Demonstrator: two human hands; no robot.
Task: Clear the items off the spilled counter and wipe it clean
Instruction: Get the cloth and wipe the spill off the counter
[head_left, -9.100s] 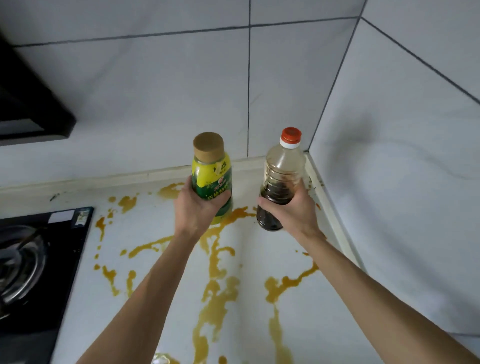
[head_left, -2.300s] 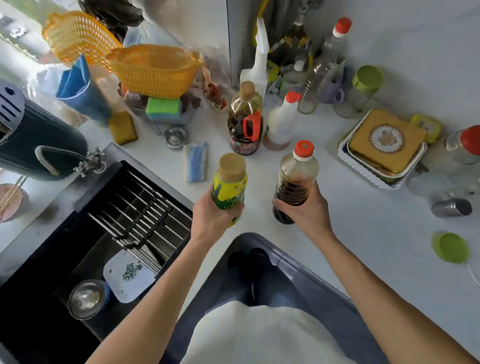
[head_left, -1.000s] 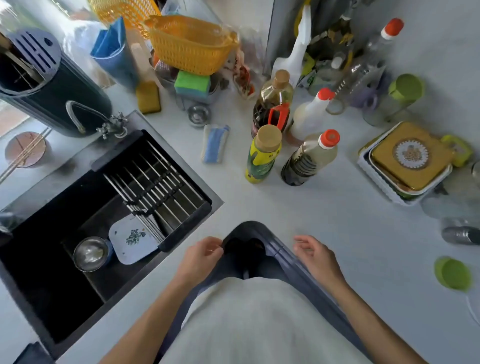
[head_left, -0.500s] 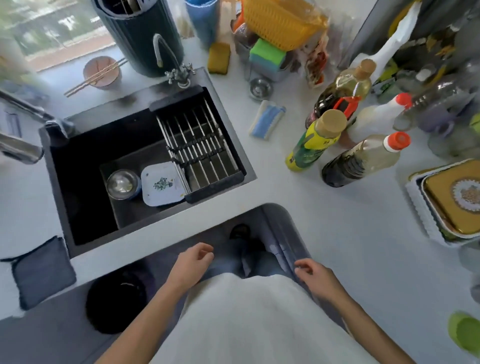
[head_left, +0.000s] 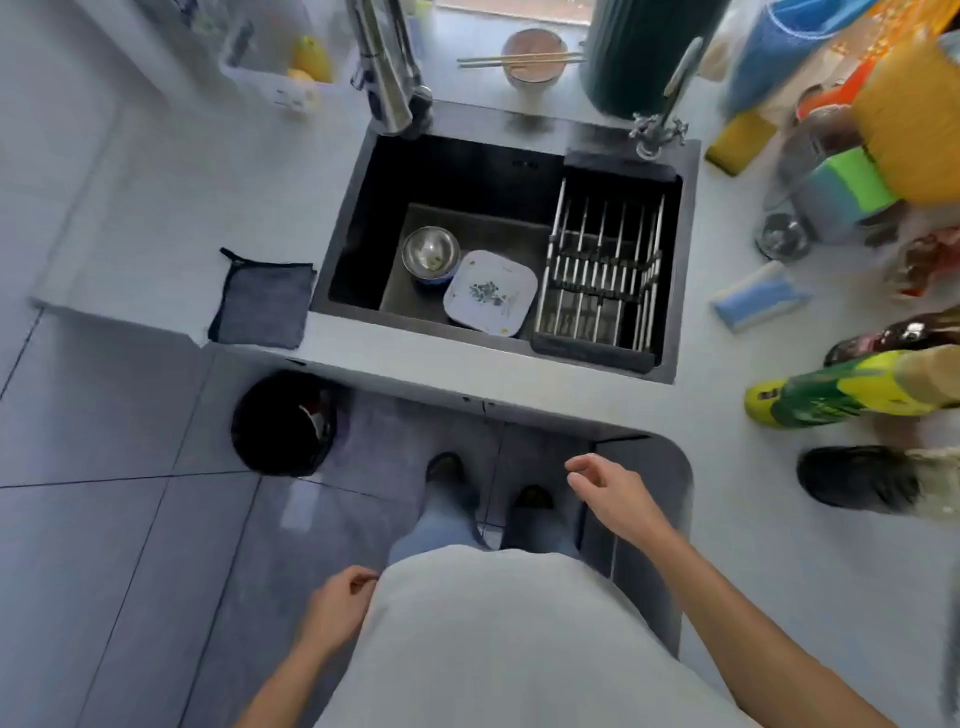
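Note:
The yellow-green bottle (head_left: 852, 396) and the dark sauce bottle (head_left: 878, 486) stand on the white counter at the far right, blurred. A grey cloth (head_left: 262, 304) lies flat on the counter left of the black sink (head_left: 498, 171). My left hand (head_left: 337, 608) hangs by my hip with fingers loosely curled and nothing in it. My right hand (head_left: 613, 496) is raised in front of the counter's rounded corner, fingers apart and empty. The spilled counter is out of view.
In the sink sit a steel bowl (head_left: 430, 251), a white plate (head_left: 489, 292) and a metal rack (head_left: 602, 270). A black bin (head_left: 283, 423) stands on the floor below the cloth. Sponges, a blue-white cloth (head_left: 758, 301) and baskets crowd the right counter.
The view has swung left, so the sink is now centred and the bottles sit at the right edge. Both hands stay empty; the left has dropped to my side.

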